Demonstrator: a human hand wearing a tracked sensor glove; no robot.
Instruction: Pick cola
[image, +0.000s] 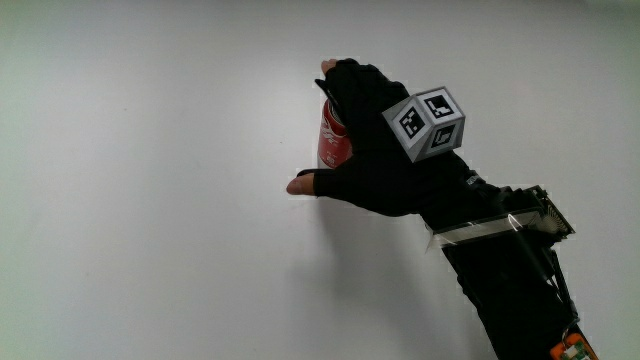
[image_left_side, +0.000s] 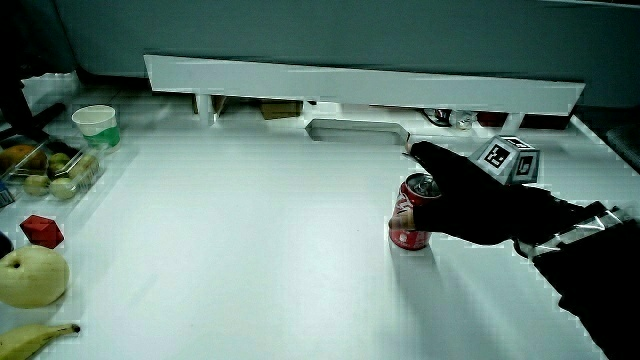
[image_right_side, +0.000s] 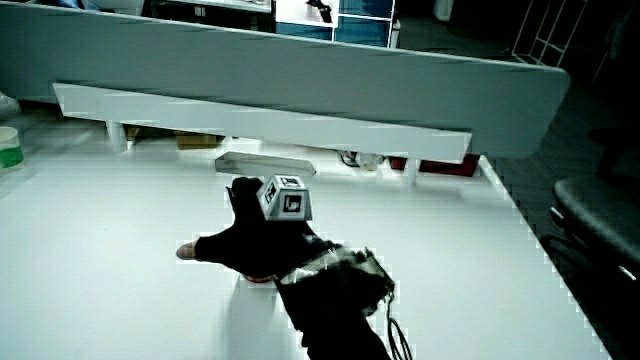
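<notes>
Hand (image: 385, 165) is wrapped round the red cola can (image: 333, 140), fingers curled over the top and thumb (image: 303, 185) sticking out on the side nearer the person; the can stands upright on the white table (image: 150, 200), approx mid-table. Marker cube (image: 426, 123) sits on the back of the glove w/ the forearm (image: 515, 280) trailing toward the person. In a side view there's a pear (image_left_side: 30, 277), banana (image_left_side: 35, 341), red cube (image_left_side: 41, 231) and a cup (image_left_side: 96, 126) well apart from the can at the table's edge.

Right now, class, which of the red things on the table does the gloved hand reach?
The red cola can, standing upright under the hand; the small red block sits apart beside the pale pear.
</notes>
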